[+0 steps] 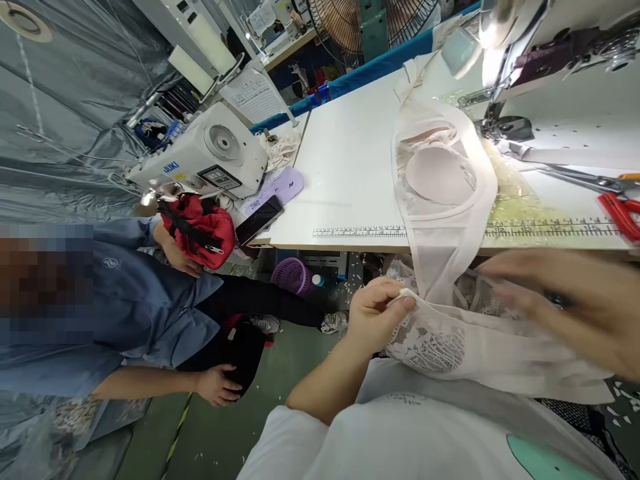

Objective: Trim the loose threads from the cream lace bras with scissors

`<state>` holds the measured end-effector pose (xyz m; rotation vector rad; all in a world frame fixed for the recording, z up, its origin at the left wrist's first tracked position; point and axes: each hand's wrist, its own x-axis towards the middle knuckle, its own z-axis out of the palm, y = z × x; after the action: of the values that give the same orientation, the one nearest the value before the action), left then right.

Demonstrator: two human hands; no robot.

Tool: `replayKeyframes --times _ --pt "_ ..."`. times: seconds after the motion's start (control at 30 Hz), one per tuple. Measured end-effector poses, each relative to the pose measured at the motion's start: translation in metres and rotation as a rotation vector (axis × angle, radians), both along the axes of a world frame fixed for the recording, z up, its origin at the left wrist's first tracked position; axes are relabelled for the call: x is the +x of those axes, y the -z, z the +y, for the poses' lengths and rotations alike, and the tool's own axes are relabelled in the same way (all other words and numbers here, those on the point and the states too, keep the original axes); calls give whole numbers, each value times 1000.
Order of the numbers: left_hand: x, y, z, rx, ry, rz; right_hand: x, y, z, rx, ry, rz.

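A white lace bra (430,343) hangs in front of the table edge, over my lap. My left hand (375,313) is closed, pinching the top edge of its fabric between thumb and fingers. To the right, my right hand (575,300) is smeared by motion above the same fabric; whether its fingers grip anything is unclear. A moulded bra cup (440,177) with a wide pale band lies on the white tabletop (350,160), and its band runs down over the edge towards my left hand. Where the pieces join is hidden in the folds.
A sewing machine head and needle area (495,123) stand at the back right. Red-handled scissors (615,193) lie beside a printed ruler strip (550,230). At left, a co-worker in a blue shirt (145,293) sits with a red bag (205,230) near another machine (210,153).
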<state>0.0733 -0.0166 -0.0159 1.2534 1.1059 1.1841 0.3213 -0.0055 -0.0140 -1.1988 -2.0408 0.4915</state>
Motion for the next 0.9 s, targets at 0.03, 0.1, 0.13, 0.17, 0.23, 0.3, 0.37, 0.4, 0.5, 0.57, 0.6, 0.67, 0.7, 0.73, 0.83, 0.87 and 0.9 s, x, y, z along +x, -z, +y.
replayKeyframes --times 0.03,0.1,0.13,0.17,0.23,0.3,0.37,0.4,0.5,0.57,0.6,0.67,0.7,0.73,0.83,0.87,0.9 --pt "1 -2 0 2 6 15 -22 -3 -7 13 -126 8" --pt "3 -3 -1 -8 5 23 -51 -1 -15 -46 -214 29" --pt "3 -4 -1 -17 -2 19 -58 3 -16 -81 -235 27" --pt "3 -3 -1 -28 -12 11 -62 8 -16 -109 -243 19" --pt "3 -1 0 -50 -44 -13 -63 17 -16 -133 -252 -7" --pt "1 1 2 -76 -75 -46 -60 24 -17 -147 -240 -28" --pt "0 2 5 -112 -97 -101 -58 27 -20 -150 -221 -31" --pt "-1 3 6 -147 -92 -141 -58 27 -22 -156 -217 -23" --pt "-3 5 9 -354 8 -311 -55 25 -29 -224 -273 65" --pt "-4 8 7 -527 129 -437 -51 21 -34 -348 -374 162" --pt "-4 9 4 -597 185 -496 -48 19 -37 -429 -438 207" --pt "-2 12 -4 -707 279 -612 -43 15 -41 -578 -584 264" --pt "-2 12 -9 -749 316 -666 -40 13 -43 -634 -649 270" --pt "-1 12 -15 -779 342 -710 -38 12 -44 -667 -700 273" --pt "-2 10 -31 -810 346 -765 -37 10 -51 -590 -725 239" --pt "-4 10 -36 -814 328 -763 -38 11 -54 -534 -706 211" --pt "-6 9 -41 -822 307 -758 -38 11 -57 -483 -688 182"
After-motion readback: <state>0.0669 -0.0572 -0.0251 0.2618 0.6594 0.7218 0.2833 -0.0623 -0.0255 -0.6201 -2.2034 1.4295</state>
